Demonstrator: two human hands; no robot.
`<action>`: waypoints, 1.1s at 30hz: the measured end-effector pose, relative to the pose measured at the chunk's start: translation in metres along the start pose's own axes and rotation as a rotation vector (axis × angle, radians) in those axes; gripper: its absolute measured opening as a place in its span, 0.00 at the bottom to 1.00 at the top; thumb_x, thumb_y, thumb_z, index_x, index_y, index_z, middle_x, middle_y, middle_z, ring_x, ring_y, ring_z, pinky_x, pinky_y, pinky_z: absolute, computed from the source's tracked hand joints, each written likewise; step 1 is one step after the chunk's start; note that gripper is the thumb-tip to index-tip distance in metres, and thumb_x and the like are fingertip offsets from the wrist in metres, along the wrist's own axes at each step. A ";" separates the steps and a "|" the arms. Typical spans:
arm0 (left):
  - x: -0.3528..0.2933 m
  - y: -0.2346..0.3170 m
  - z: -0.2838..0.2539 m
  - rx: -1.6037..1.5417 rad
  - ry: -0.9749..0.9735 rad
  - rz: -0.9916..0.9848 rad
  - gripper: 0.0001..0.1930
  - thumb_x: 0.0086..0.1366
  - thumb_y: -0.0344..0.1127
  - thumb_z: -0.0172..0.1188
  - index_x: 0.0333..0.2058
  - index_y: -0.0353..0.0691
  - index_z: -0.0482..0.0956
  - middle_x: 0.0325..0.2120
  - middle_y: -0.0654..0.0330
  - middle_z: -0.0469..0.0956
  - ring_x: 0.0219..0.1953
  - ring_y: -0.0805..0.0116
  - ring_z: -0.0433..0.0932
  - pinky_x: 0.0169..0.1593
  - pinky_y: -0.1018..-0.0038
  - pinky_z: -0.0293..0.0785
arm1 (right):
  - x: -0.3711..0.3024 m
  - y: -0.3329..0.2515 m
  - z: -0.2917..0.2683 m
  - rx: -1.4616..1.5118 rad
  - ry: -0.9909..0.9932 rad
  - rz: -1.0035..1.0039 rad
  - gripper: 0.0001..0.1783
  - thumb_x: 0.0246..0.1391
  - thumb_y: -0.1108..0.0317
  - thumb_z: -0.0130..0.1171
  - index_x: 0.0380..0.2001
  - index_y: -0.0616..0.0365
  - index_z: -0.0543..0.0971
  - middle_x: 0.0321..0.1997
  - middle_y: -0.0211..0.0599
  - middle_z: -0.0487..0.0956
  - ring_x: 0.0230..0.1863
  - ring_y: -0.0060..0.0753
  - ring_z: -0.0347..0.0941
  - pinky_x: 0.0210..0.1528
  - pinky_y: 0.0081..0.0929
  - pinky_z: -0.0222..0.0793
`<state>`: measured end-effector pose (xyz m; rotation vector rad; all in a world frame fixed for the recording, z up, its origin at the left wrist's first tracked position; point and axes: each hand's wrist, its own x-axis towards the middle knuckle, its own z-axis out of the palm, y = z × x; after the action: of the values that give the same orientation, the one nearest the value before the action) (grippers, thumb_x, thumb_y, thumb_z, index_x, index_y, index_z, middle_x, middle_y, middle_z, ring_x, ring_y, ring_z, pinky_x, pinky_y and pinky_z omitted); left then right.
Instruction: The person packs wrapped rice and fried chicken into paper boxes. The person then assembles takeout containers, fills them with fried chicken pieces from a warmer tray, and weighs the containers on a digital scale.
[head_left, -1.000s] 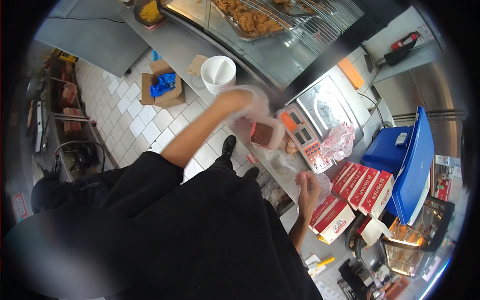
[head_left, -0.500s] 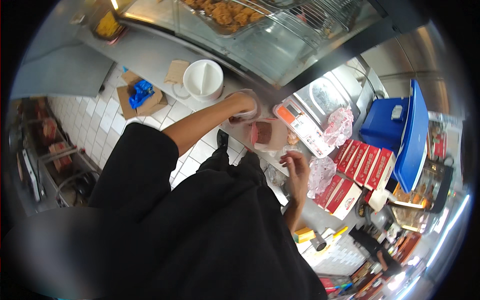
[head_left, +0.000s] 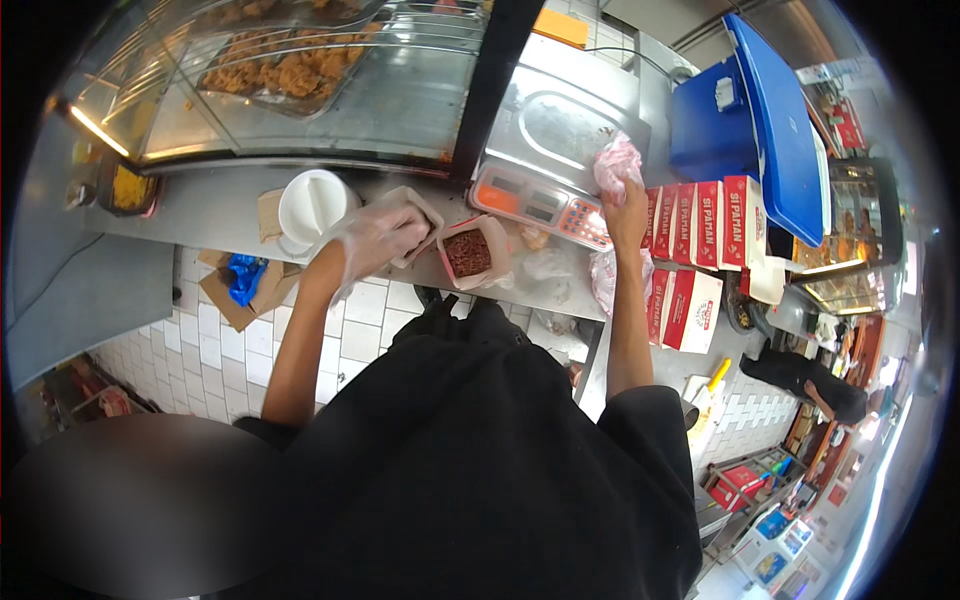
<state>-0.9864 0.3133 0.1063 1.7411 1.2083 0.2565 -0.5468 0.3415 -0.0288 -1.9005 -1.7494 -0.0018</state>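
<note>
My left hand [head_left: 385, 235], in a clear plastic glove, has curled fingers at the mouth of a pale paper box [head_left: 432, 208]. What lies under the fingers is hidden. Beside it stands an open paper box [head_left: 492, 232] with dark reddish-brown food [head_left: 466, 254] inside. My right hand [head_left: 626, 212], bare, is closed on a crumpled pink-and-white plastic bag [head_left: 617, 160] at the edge of a digital scale [head_left: 540, 207]. A second crumpled pink-and-white bag [head_left: 605, 278] lies below that forearm, near a clear plastic bag [head_left: 548, 264].
A white lidded pail [head_left: 316, 205] stands to the left. Behind the counter is a glass case [head_left: 400, 110] of fried food. Red-and-white cartons [head_left: 708, 222] and a blue cooler box [head_left: 703, 120] are at the right. Another person [head_left: 800, 378] stands farther off.
The view has turned. My right hand has moved from near the counter's front edge onto the pink-and-white bag by the scale and gripped it. My left hand stays at the paper box.
</note>
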 end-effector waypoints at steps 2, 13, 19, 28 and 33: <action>-0.034 0.009 0.002 0.027 0.058 -0.107 0.10 0.66 0.39 0.53 0.37 0.39 0.79 0.36 0.56 0.76 0.40 0.61 0.76 0.44 0.72 0.71 | -0.028 -0.010 -0.021 -0.016 0.087 0.035 0.23 0.47 0.66 0.67 0.47 0.59 0.78 0.50 0.53 0.75 0.51 0.57 0.70 0.54 0.44 0.67; -0.060 0.004 0.027 -0.203 0.255 -0.235 0.15 0.68 0.43 0.58 0.37 0.35 0.79 0.27 0.60 0.76 0.32 0.75 0.73 0.38 0.74 0.70 | -0.156 0.030 -0.070 -0.210 -0.274 0.066 0.14 0.47 0.68 0.65 0.38 0.62 0.80 0.52 0.50 0.76 0.57 0.50 0.67 0.57 0.48 0.62; -0.082 -0.028 0.045 0.236 0.531 -0.241 0.17 0.71 0.46 0.53 0.32 0.36 0.76 0.23 0.53 0.75 0.23 0.59 0.72 0.31 0.66 0.68 | -0.121 -0.035 -0.082 -0.172 0.098 0.064 0.28 0.50 0.62 0.69 0.53 0.60 0.75 0.52 0.47 0.76 0.56 0.49 0.69 0.60 0.45 0.63; -0.015 -0.049 0.122 -0.331 0.796 -0.699 0.32 0.67 0.61 0.53 0.49 0.32 0.69 0.31 0.51 0.80 0.23 0.66 0.79 0.24 0.73 0.73 | -0.087 -0.153 0.011 0.238 -0.793 0.141 0.23 0.60 0.54 0.53 0.47 0.63 0.77 0.39 0.58 0.81 0.41 0.61 0.78 0.44 0.50 0.71; -0.017 -0.125 0.133 -0.834 0.760 -0.631 0.26 0.72 0.52 0.47 0.51 0.30 0.69 0.33 0.51 0.81 0.23 0.64 0.81 0.24 0.75 0.74 | -0.081 -0.131 -0.012 0.394 -0.839 0.052 0.17 0.62 0.61 0.49 0.38 0.68 0.77 0.33 0.62 0.80 0.34 0.61 0.78 0.41 0.51 0.73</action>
<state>-0.9869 0.2275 -0.0552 0.4793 1.7659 0.9303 -0.6753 0.2622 0.0028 -1.7466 -1.9785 1.2182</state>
